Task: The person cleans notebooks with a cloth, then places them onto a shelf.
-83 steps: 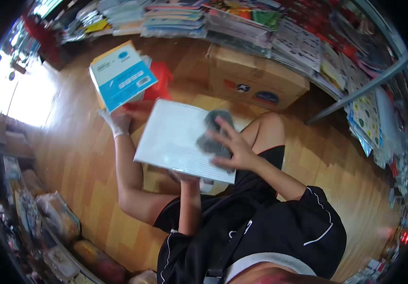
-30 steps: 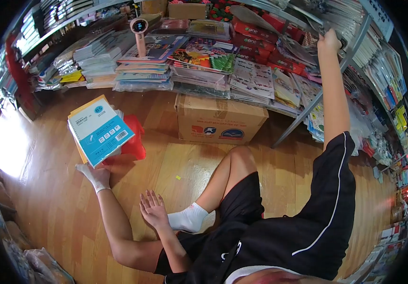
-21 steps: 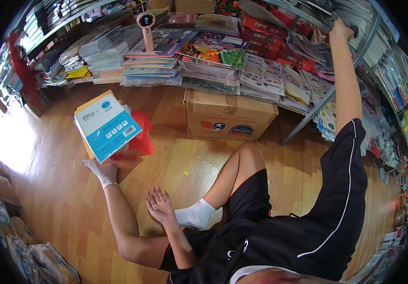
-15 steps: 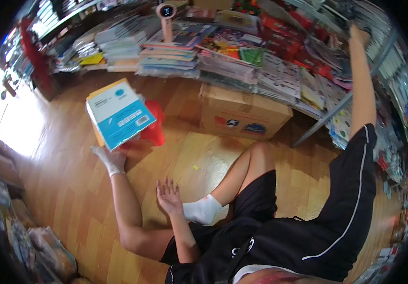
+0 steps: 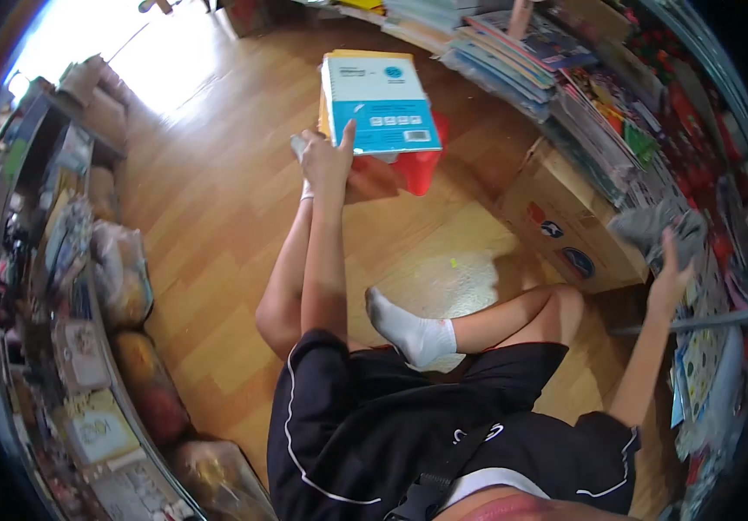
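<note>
A stack of notebooks (image 5: 378, 108) with a white and blue cover on top rests on something red (image 5: 424, 169) on the floor. My left hand (image 5: 326, 161) is at the stack's near left corner, thumb over the blue cover and fingers curled by the left edge. The fingertips are partly hidden. A crumpled grey cloth (image 5: 660, 230) is in my right hand (image 5: 673, 282), held up in front of the shelf at the right. Part of the cloth's grip is hard to see.
A cardboard box (image 5: 565, 221) stands beneath the shelf of piled books (image 5: 513, 65). A grey metal bar (image 5: 712, 319) crosses near my right arm. On the left, a loaded rack (image 5: 100, 382) has plastic-wrapped goods (image 5: 122, 273) beside it. My socked foot (image 5: 408, 330) lies on the wooden floor.
The view has turned leftward. My left hand has moved from near my lap to the notebook stack. My right hand has come down from the high shelf, now with the grey cloth.
</note>
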### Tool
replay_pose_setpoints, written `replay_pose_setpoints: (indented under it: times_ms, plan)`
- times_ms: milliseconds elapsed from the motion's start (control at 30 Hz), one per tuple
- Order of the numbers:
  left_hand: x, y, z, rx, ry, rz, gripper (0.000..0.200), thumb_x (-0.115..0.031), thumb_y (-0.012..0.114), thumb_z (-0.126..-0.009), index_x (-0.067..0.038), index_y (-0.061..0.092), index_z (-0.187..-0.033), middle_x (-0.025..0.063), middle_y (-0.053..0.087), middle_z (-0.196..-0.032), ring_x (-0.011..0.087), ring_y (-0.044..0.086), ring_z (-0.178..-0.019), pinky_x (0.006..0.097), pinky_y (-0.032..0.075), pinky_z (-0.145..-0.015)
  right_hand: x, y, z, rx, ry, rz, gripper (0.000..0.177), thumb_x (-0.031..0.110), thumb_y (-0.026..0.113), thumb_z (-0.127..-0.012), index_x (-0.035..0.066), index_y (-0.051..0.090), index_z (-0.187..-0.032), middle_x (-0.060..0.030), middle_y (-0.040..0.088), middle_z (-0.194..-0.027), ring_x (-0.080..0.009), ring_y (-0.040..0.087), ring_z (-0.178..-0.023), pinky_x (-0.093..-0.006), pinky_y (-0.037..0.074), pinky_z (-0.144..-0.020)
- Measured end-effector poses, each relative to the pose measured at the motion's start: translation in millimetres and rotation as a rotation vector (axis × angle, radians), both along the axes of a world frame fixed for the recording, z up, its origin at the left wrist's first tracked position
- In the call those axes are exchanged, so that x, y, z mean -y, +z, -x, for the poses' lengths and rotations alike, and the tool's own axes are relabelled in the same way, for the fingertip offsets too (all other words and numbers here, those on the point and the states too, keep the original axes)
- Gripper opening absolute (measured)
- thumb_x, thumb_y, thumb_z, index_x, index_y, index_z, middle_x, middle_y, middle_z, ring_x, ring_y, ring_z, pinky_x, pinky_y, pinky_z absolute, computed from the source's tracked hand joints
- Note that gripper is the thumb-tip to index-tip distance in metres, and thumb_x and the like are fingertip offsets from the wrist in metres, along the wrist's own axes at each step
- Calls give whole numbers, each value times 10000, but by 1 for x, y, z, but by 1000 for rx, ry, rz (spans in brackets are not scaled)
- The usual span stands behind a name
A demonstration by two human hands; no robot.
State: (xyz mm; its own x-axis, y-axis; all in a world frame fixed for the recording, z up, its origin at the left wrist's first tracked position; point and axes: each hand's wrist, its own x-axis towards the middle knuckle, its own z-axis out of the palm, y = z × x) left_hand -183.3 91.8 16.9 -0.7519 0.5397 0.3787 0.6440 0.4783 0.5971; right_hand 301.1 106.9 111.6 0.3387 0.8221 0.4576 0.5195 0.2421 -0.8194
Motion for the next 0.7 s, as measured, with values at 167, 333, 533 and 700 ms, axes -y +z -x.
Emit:
replay_pose_setpoints:
  times_ms: [167, 333, 533, 700]
  plan:
    - [-15, -48, 39, 943, -330, -114, 555, -392, 617, -708, 111, 480, -899, 152, 552, -640, 180, 547, -444, 268, 416, -345, 37, -72, 8, 26, 420, 197, 366, 109, 603, -745, -43, 479, -1054, -103, 507, -1063, -155, 474, -954, -262, 344, -841]
    - [36, -22, -14, 1038, -343, 24, 461, -266, 573, -772, 96, 436, -1022, 138, 571, -736, 174, 568, -513, 253, 458, -389, 49, -90, 10, -51, 480, 277, 338, 120, 611, -743, -43, 497, -1017, -82, 538, -997, -136, 502, -896, -253, 374, -796]
    - [34, -40, -30, 1439, -526, -684, 411, -78, 463, -816, 21, 310, -1185, 150, 481, -1079, 261, 556, -856, 343, 511, -593, 51, -92, 26, -125, 480, 270, 290, 96, 593, -753, -38, 505, -995, -79, 536, -983, -125, 498, -880, -245, 377, -784]
    - [-8, -23, -37, 1429, -419, -869, 275, -10, 421, -808, 126, 343, -1034, 219, 479, -978, 329, 559, -807, 441, 533, -629, 56, -91, 38, -136, 531, 258, 291, 79, 592, -751, -47, 500, -996, -72, 536, -982, -115, 500, -865, -239, 380, -777]
